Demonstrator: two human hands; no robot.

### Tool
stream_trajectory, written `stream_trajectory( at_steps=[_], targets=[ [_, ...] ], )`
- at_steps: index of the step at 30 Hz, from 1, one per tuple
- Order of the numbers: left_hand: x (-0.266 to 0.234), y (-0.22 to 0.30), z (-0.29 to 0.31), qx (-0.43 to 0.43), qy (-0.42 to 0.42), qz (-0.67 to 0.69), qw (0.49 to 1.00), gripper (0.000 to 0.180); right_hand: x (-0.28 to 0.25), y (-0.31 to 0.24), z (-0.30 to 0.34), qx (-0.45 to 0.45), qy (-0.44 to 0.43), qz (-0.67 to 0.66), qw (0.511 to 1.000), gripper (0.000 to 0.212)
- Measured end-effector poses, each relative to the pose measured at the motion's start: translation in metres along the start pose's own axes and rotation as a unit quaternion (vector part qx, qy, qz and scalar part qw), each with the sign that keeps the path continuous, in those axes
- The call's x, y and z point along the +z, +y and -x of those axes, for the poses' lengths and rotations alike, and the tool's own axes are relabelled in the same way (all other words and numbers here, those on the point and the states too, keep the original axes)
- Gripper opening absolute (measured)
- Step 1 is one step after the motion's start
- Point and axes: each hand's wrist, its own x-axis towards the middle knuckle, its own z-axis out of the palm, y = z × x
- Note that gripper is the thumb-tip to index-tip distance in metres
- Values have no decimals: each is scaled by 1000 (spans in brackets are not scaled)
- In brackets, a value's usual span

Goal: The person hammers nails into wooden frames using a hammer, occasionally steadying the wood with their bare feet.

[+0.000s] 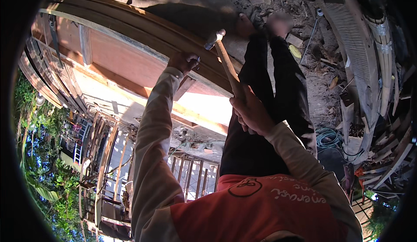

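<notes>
My right hand [251,111] is closed round the wooden handle of a hammer [227,66]. The hammer is tilted, its metal head raised near the edge of a long wooden frame. Left of it, my left hand [182,62] rests at the frame's beam [134,40] with its fingers curled. A small shiny bit shows at those fingers, too small to name. The frame carries a reddish-brown panel [121,53] with wooden crosspieces, and part of it lies in glaring sunlight.
Coiled green hose [329,138] lies on the right. Around it are scrap wood [393,155], a corrugated sheet [336,33] and leaf-strewn ground [319,81]. My legs [256,68] stretch out beside the frame. Wooden racks [106,164] and green plants [47,172] stand at lower left.
</notes>
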Motion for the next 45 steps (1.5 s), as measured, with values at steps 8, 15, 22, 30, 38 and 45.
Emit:
stream_trajectory(
  at_steps=[8, 15, 22, 30, 38, 45],
  targets=[
    [-1, 14, 3, -18, -5, 47, 999, 12, 4, 1, -14, -1, 58, -205, 977, 22],
    [0, -8, 10, 50, 24, -32, 998, 12, 19, 15, -24, -26, 24, 76, 997, 23],
    [1, 3, 4, 37, -10, -43, 998, 13, 21, -14, -12, -156, 183, -163, 957, 21],
    [5, -6, 2, 75, 41, -108, 990, 14, 15, -3, -23, 19, 66, -65, 996, 23],
    [5, 10, 0, 58, 57, -116, 990, 18, 24, 7, -29, -76, 156, -103, 979, 19],
    [-3, 12, 22, 36, 77, -129, 988, 15, 8, -35, -5, -24, 78, -112, 990, 24]
  ],
)
